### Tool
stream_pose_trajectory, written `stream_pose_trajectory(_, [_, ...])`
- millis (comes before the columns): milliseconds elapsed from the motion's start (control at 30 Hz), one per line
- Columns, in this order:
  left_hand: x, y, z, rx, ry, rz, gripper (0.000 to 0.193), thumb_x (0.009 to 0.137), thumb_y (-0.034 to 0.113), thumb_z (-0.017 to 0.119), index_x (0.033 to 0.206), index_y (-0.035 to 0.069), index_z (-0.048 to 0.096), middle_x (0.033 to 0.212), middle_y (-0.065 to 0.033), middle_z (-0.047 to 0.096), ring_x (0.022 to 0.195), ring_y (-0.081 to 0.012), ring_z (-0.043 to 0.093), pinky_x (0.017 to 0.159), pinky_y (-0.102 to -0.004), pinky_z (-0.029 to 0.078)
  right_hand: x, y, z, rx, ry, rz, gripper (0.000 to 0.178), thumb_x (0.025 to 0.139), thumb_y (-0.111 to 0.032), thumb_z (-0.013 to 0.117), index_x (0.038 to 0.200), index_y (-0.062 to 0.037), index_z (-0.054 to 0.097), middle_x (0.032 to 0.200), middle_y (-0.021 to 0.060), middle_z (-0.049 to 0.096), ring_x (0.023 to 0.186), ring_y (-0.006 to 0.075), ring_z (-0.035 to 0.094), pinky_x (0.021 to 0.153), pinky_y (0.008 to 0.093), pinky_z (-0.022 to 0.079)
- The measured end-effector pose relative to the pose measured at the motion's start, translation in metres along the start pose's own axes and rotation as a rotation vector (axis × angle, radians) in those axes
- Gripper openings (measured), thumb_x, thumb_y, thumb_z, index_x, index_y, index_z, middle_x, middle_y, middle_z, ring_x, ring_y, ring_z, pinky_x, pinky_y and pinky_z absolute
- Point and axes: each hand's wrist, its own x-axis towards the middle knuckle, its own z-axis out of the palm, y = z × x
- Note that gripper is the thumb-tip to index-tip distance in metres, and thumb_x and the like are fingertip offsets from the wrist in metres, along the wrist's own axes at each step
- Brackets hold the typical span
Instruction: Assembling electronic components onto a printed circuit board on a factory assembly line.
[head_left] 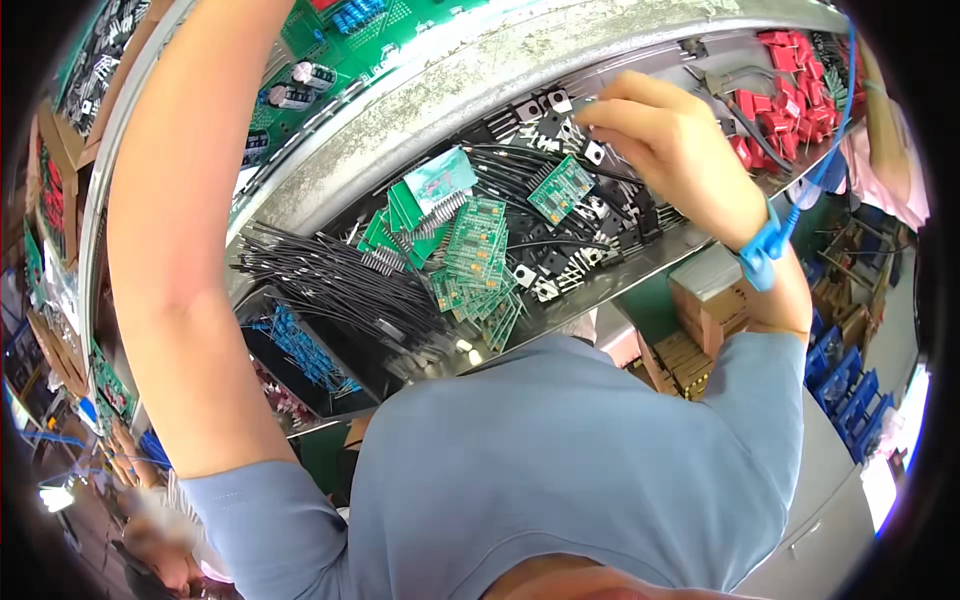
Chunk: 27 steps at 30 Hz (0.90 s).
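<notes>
My right hand [668, 138], with a blue wrist strap [765, 250] and cord, hangs over the far right part of the parts tray. Its fingers are drawn together in a pinch, and what they hold, if anything, is too small to make out. Just under the fingertips lie black transistors [556, 124] with metal leads. Left of them are small green circuit boards [478, 240], one of them [560, 188] lying apart on black wires. My left forearm [190, 190] reaches up past the top edge, so its hand is out of sight. A large green circuit board [415, 22] lies beyond the rail.
A metal rail [350, 150] curves between tray and large board. Black cut wires [330, 275] fill the tray's left, beside a bin of blue resistors [300, 350]. Red components [785, 95] lie far right. Cardboard boxes [705, 290] stand below the tray; another person [165, 530] is at lower left.
</notes>
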Motion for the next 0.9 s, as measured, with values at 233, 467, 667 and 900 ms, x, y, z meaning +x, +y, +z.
stream_pose_trajectory(233, [-0.037,0.037,-0.067,-0.289,0.067,-0.001,0.018,0.077,0.009,0.069,0.088,-0.004,0.066,0.081,-0.0195,0.062,0.077,-0.0355,0.062,0.073,-0.0396,0.051,0.016,-0.010,0.002,-0.124,0.086,-0.173,0.023,0.071,-0.001,0.069,0.090,-0.0020,0.057,0.089,0.0114,0.054,0.076,0.0324,0.059,0.067,0.0385,0.048])
stream_pose_trajectory(467, [-0.136,0.170,-0.077,-0.383,-0.515,0.421,0.011,0.071,0.008,0.060,0.074,0.001,0.068,0.078,-0.0132,0.062,0.074,-0.0269,0.065,0.060,-0.0381,0.054,0.028,0.002,-0.052,0.411,0.222,0.332,0.018,0.084,-0.002,0.068,0.101,-0.0017,0.065,0.077,-0.0024,0.057,0.070,0.0047,0.054,0.064,0.0210,0.046])
stream_pose_trajectory(667, [-0.137,0.192,-0.044,-0.340,-0.565,0.428,0.012,0.067,0.008,0.065,0.077,0.001,0.062,0.084,-0.0127,0.060,0.079,-0.0301,0.062,0.070,-0.0379,0.051,0.062,0.055,-0.065,0.561,0.154,0.269,0.025,0.089,-0.010,0.065,0.112,-0.0029,0.067,0.085,-0.0024,0.060,0.074,0.0039,0.054,0.066,0.0188,0.046])
stream_pose_trajectory(900, [-0.120,0.182,-0.037,-0.466,-0.897,0.261,0.008,0.073,0.000,0.059,0.080,-0.002,0.063,0.087,-0.0194,0.060,0.085,-0.0379,0.061,0.075,-0.0440,0.051,0.073,0.083,-0.063,0.273,0.111,0.095,0.017,0.091,-0.011,0.063,0.104,-0.0018,0.068,0.082,-0.0003,0.063,0.072,0.0054,0.055,0.066,0.0220,0.048])
